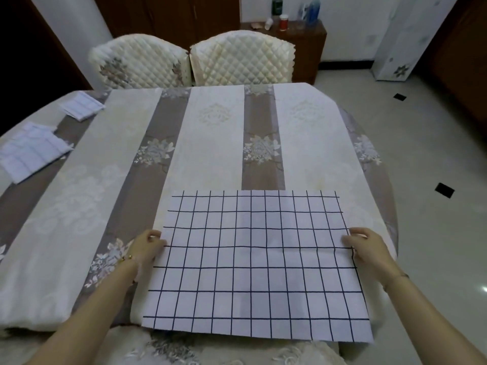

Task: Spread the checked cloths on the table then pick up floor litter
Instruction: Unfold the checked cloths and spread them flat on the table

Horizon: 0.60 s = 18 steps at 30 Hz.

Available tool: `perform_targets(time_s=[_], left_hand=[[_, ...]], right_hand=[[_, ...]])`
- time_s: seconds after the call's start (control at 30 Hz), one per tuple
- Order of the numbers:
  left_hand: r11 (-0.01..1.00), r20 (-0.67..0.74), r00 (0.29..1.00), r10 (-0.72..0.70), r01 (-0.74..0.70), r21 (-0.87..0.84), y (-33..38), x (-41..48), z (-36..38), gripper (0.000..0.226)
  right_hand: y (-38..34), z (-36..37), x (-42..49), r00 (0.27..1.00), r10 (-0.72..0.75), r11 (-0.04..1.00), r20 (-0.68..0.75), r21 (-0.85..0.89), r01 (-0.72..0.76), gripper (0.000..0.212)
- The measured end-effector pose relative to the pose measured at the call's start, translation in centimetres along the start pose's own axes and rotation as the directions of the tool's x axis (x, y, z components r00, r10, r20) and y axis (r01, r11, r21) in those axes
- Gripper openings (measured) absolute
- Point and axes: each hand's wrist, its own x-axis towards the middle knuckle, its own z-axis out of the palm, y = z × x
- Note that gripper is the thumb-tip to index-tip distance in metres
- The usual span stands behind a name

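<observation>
At the near edge of the table (369, 156), checked cloth (253, 267) lying flat and unfolded on the striped floral cover (210, 143), left hand (147, 250) pinching its left edge, right hand (367, 248) pinching its right edge, folded checked cloths (31, 151) at far left, quilted chairs (242, 59) at the far side.

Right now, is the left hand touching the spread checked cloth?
Touching. The head view shows the left hand with its fingers curled onto the left edge of the checked cloth, no gap.

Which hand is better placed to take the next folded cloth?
Probably the left hand: the nearest folded cloth lies at the table's left side, while the right hand pinches the spread cloth's right edge, farther away.
</observation>
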Motion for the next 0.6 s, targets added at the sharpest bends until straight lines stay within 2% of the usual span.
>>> perform_targets(time_s=[0.1,0.2,0.3,0.4,0.47,0.53,0.6], left_hand=[[1.000,-0.007,1.000,0.027,-0.027,0.011,-0.6,0.3,0.0,0.030],[0.998,-0.040,0.999,0.030,-0.032,-0.052,-0.2,0.8,0.5,0.028],[0.988,-0.056,0.998,0.023,-0.031,-0.153,0.4,1.7,1.1,0.027],[0.983,-0.087,0.996,0.010,-0.026,-0.183,0.8,2.0,1.6,0.023],[0.990,-0.147,0.989,0.018,-0.038,-0.135,1.1,1.6,1.9,0.026],[0.997,-0.244,0.966,0.079,-0.081,0.003,1.5,0.4,2.2,0.032],[0.941,-0.297,0.909,0.293,-0.219,0.257,1.9,-1.3,2.8,0.035]], right_hand=[[0.3,0.3,-0.9,1.000,-0.027,0.997,-0.005,-0.070,0.027,0.037],[-0.4,0.6,-0.5,0.996,-0.046,0.993,-0.074,-0.112,0.038,0.044],[-1.2,0.8,0.6,0.991,-0.062,0.995,-0.115,-0.084,0.052,0.044],[-1.8,0.7,1.5,0.989,-0.059,0.996,-0.133,-0.071,0.050,0.044],[-1.8,0.6,1.6,0.987,-0.069,0.997,-0.144,-0.054,0.062,0.043],[-1.6,0.3,1.1,0.969,-0.126,0.989,-0.213,-0.108,0.105,0.038],[-1.5,0.3,0.0,0.929,-0.256,0.932,-0.267,-0.324,0.163,0.031]])
